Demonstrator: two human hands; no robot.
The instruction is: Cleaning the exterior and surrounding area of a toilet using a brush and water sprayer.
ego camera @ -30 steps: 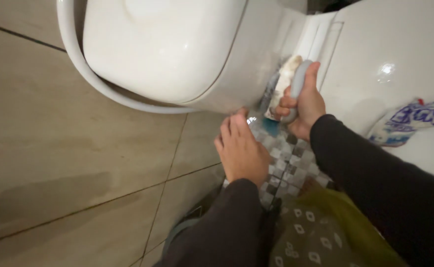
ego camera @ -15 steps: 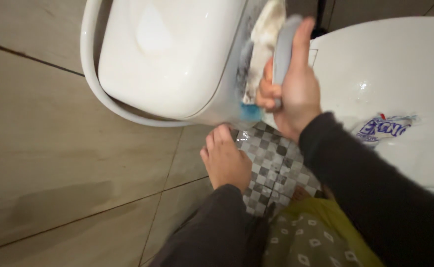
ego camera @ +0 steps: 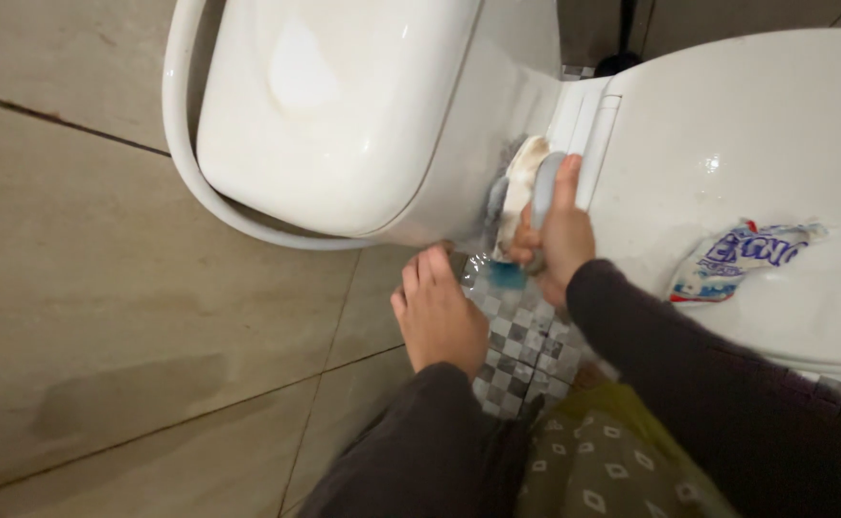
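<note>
My right hand [ego camera: 560, 235] grips the grey handle of a scrub brush [ego camera: 519, 197] with dirty whitish bristles and a blue tip. The bristles press against the side of the white toilet cistern [ego camera: 344, 105], low down where it meets the closed toilet lid [ego camera: 747, 125]. My left hand [ego camera: 437, 312] rests flat with fingers together, its fingertips touching the lower edge of the cistern above the small checkered floor tiles [ego camera: 526, 341]. Both arms wear dark sleeves.
A crumpled white and blue plastic packet [ego camera: 742, 259] lies on the toilet lid. A white hose [ego camera: 186, 163] curves around the cistern. Large beige tiles [ego camera: 133, 317] fill the left side. My knee in yellow-green patterned cloth [ego camera: 612, 460] is at the bottom.
My right hand has brought the brush back down the cistern's side, from high up half a second ago to near the lid hinge. My left hand has barely moved.
</note>
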